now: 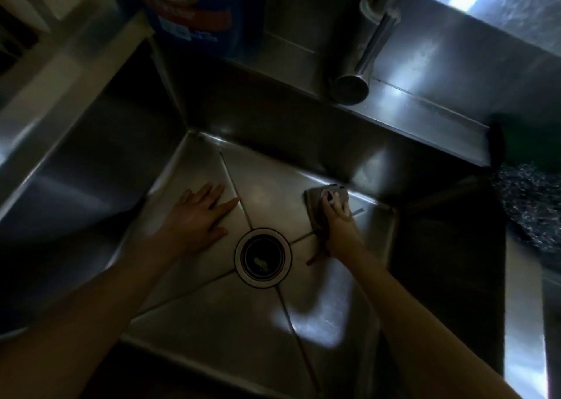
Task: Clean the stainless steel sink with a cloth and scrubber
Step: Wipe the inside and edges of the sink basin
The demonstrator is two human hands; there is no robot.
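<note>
Single head-worn wide-angle view, looking steeply down from above into the sink [273, 322], close in, basin floor and drain [263, 258] near centre, both forearms entering from the bottom edge, faucet [364, 52] at top

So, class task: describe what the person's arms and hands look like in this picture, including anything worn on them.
Both forearms are bare as far as the picture shows, with no sleeves in view. The left hand and right hand wear no gloves, and no watch or bracelet shows at either wrist. The dim light hides finer details such as rings.
</note>
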